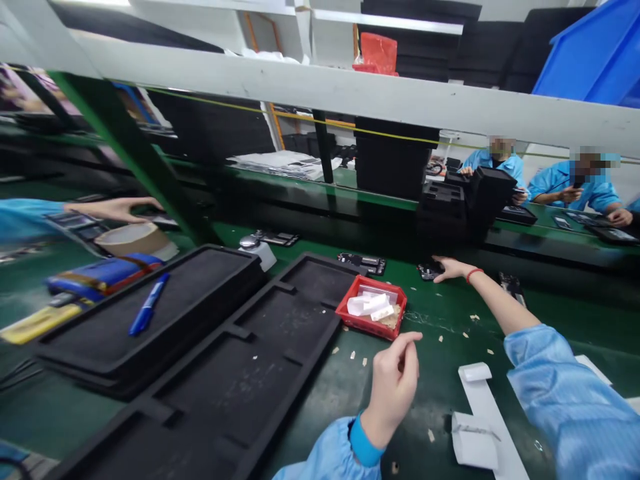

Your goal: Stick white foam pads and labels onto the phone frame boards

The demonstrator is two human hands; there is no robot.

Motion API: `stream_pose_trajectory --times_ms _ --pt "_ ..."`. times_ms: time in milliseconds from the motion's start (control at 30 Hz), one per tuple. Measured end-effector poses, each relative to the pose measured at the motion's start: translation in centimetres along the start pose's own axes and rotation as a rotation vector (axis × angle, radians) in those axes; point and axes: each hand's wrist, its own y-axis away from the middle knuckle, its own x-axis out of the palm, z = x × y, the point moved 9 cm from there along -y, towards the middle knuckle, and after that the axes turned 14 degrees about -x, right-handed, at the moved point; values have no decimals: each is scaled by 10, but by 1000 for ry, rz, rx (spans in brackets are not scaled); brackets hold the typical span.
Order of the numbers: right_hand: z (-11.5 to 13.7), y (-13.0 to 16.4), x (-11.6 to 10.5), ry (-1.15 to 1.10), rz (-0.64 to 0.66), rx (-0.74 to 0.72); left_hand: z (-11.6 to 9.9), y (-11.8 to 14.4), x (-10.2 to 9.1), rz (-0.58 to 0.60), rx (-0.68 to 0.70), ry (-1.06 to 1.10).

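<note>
My right hand (453,269), a red string at its wrist, reaches to the far side of the bench. Its thumb and fingers close on the near end of a small dark phone part with a circuit board (427,272). Closer in, my left hand (393,377), with a blue wristband, hovers with curled fingers; anything pinched between the tips cannot be made out. Just beyond it is a red plastic bin (361,321) with white slips and small tan pieces inside. Two similar phone parts lie along the far edge, one at the middle (361,263) and one at the right (512,288).
Long black foam trays (295,357) fill the left; a blue marker (149,305) lies on a stack (200,313). Left of it are a tape roll (133,240) and a co-worker's hand (117,208). White strip (493,413) lies at right. Green post (130,147) and white beam (320,90) stand ahead.
</note>
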Motion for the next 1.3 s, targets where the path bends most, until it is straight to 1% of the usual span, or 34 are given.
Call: stream_pose_trajectory --times_ms 33,100,167,233,267,333,433,500,533,600,700,767,867,933,1000,1067,1133,1233,1300 --pt "1 -2 -4 -1 3 -30 1 0 0 4 -7 5" --pt "3 4 -18 2 -29 -71 3 -1 0 9 -26 26" --pt "10 21 -35 4 -107 -95 5 -1 -2 3 -53 58" --pt "28 47 -50 -5 -219 -116 6 -2 -3 -5 -84 90" --pt "42 63 -54 -17 -280 -130 6 -2 -2 -8 -98 99" --pt "78 101 -56 -59 -395 -165 3 0 3 7 -113 130" --pt "142 165 -44 -155 -501 -219 -5 11 21 97 -122 241" --pt "177 205 -38 -204 -554 -218 -9 25 31 133 -132 294" --pt "191 224 -37 -222 -586 -207 -11 34 33 131 -141 296" --pt "210 258 -42 -292 -677 -179 -16 54 32 103 -149 274" --pt "226 298 -55 -442 -839 -138 -32 85 25 41 -95 238" --pt "237 313 -60 -487 -888 -132 -46 104 20 -2 -7 236" --pt "255 322 -65 -498 -919 -168 -64 127 15 -64 154 199" --pt "263 326 -67 -511 -949 -194 -72 139 11 -138 254 108" --pt "268 328 -67 -520 -964 -203 -78 147 11 -147 324 1" --pt "271 331 -67 -523 -959 -193 -82 152 13 -95 350 -66" --pt "273 334 -65 -533 -947 -182 -84 154 13 -44 342 -83" --pt "276 339 -63 -562 -925 -186 -88 157 10 -36 343 -68" --pt "279 340 -64 -570 -906 -199 -91 160 9 -54 362 -58"
